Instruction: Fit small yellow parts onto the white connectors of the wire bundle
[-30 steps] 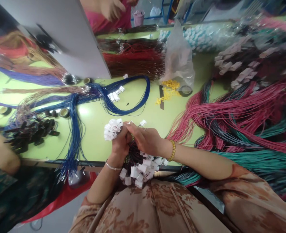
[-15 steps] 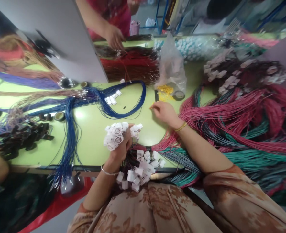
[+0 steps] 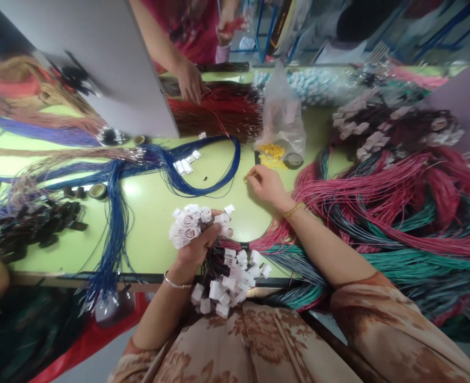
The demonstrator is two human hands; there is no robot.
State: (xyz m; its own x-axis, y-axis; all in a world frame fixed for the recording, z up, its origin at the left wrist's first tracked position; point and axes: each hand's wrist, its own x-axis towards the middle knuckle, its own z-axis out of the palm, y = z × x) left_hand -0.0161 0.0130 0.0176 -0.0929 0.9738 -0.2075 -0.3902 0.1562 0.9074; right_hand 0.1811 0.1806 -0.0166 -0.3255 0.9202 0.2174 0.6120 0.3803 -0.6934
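My left hand (image 3: 198, 246) is wrapped round a bunch of white plastic connectors (image 3: 185, 227), their faces turned up. Below that hand, more white connectors (image 3: 229, 287) on dark wires hang over the table's front edge. My right hand (image 3: 273, 187) is closed in a pinch above the green table, with a tiny yellow piece (image 3: 246, 180) at its fingertips. Just beyond it lies a pile of small yellow pieces (image 3: 273, 153), in front of a clear plastic bag (image 3: 283, 106).
Pink wires (image 3: 350, 186) and green wires (image 3: 422, 260) cover the right side. A loop of blue wire (image 3: 215, 186) lies ahead, near loose white connectors (image 3: 186, 164). At the left stands a grey panel (image 3: 119, 69). Across the table a co-worker's hand (image 3: 190, 82) touches red wires (image 3: 223, 106).
My right hand has shifted very slightly, its fingertips still by the yellow piece. My left hand has tilted the connector bunch a little. The co-worker's hand has moved lower over the red wires.
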